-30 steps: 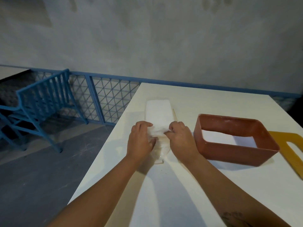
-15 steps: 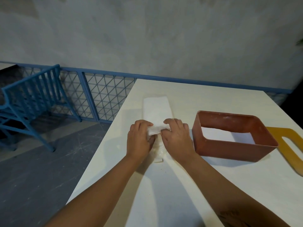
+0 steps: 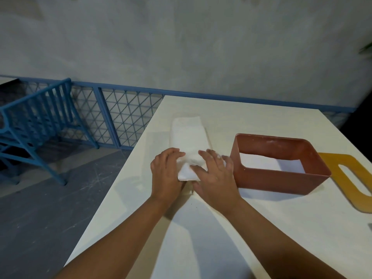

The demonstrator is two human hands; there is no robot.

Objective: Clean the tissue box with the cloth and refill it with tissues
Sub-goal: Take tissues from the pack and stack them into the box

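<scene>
I am looking down at two bare hands working on a white table (image 3: 251, 121). A long stack of white tissues (image 3: 188, 135) lies lengthwise, its near end between the hands and the rest stretching away from the fingertips. The left hand (image 3: 166, 174) has its fingers curled over the left edge of that near end and grips it. The right hand (image 3: 216, 179) lies flatter, fingers spread and fairly straight, pressing on the right side of the same end, which looks bunched and folded. I cannot tell whether a clear wrapper is round the stack. Just right of the right hand, almost touching its little finger, stands the reddish-brown tissue box (image 3: 279, 179), open at the top and showing white inside. Whether that is a base or the table showing through I cannot tell. Its yellow lid (image 3: 342, 168), with a long slot, lies flat beyond the box. I see no cloth. My worry is the soft stack: lifted by one end only, it would likely sag, fan out and shed sheets. It also looks longer than the box opening, so forcing it in could crumple it or shove the light box towards the lid.
</scene>
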